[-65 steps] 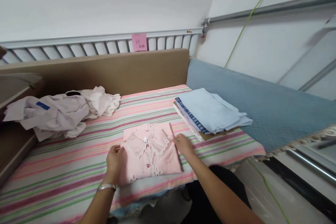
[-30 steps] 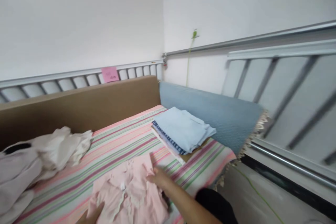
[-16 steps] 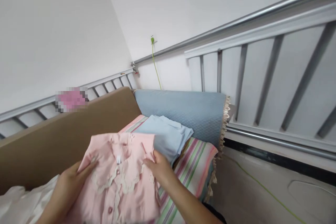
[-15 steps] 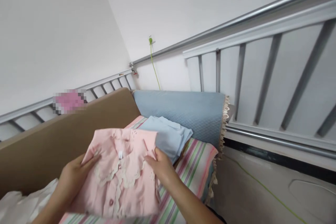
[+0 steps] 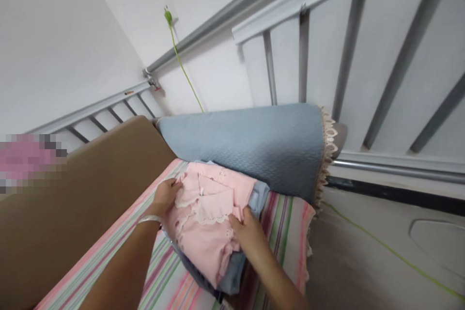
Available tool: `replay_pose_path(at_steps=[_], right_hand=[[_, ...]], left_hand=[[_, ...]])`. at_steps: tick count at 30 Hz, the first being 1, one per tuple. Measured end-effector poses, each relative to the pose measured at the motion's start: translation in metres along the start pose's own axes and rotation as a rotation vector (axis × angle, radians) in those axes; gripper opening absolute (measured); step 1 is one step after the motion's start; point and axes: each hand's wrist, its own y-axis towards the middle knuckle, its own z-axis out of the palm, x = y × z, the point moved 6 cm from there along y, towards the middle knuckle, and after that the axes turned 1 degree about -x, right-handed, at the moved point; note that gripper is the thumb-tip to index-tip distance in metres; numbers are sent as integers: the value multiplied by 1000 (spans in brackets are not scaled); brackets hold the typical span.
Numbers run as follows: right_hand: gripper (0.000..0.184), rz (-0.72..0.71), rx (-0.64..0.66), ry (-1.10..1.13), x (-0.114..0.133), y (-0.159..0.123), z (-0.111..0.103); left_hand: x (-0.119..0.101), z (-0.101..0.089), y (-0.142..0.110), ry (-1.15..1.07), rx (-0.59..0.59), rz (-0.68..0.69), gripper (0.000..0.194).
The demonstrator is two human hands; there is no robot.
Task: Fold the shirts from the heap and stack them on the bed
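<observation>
A folded pink blouse (image 5: pixel 203 203) with a lace-trimmed collar lies on top of folded blue clothes (image 5: pixel 232 273), whose edges show beneath it. At the blouse's left edge, my left hand (image 5: pixel 166 197) is closed with the cloth pinched between thumb and fingers; a silver bracelet circles that wrist. On the opposite side, my right hand (image 5: pixel 249 232) grips the blouse near a fold. The clothes rest on a striped cover (image 5: pixel 160 261) over the sofa seat.
A padded blue sofa arm (image 5: pixel 247 150) with lace edging stands behind the clothes. The brown backrest (image 5: pixel 90 193) runs along the left. White railings (image 5: pixel 323 48) line the wall, where a green plug (image 5: pixel 168 17) and cord hang. Floor (image 5: pixel 348 261) shows at right.
Both hands have lowered the pink blouse from mid-air onto the folded blue clothes by the sofa arm. The view has shifted, and the white cloth at lower left is out of sight.
</observation>
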Motion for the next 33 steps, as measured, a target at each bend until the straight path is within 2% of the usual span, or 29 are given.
replay_pose_path(at_steps=[2,4,9,11,13,15,17,20,22,24,26,27,29,30,33], right_hand=[[23,-2,23,-1,-6,4,1],[27,-37,55,70,-2,5,1],[30,-66,104,228,9,0,1],[24,-26,100,122,4,0,-1],[15,-4,103,-26,0,2,-7],[12,-18,114,-135,2,1,-23],[21,-49,83,-213,11,-5,-49],[38,-164,-110,-279,45,-20,-93],[41,-381,-206,-276,82,-31,-100],[41,-658,-135,-330,118,-35,-74],[40,-885,69,-481,137,-29,-24],[43,-951,172,-574,137,-21,3],[53,-985,339,-753,122,4,48],[58,-967,396,-832,110,19,64],[62,-869,449,-976,69,59,86]], left_hand=[[8,23,5,45,31,-17,25],[13,28,8,81,53,-23,25],[7,1,15,154,113,12,28],[3,-8,13,196,119,-15,33],[-5,-15,5,256,61,-64,48],[-20,-18,-15,317,-43,-59,58],[-42,-11,-45,354,-95,1,58],[-66,14,-98,336,-22,18,62],[-72,32,-126,318,28,-16,68],[-75,48,-145,312,43,-24,72],[-75,61,-154,325,33,-17,72],[-74,66,-156,332,26,-17,71],[-71,75,-159,335,9,-23,70],[-69,78,-160,328,-2,-28,70],[-65,85,-162,294,-30,-31,72]])
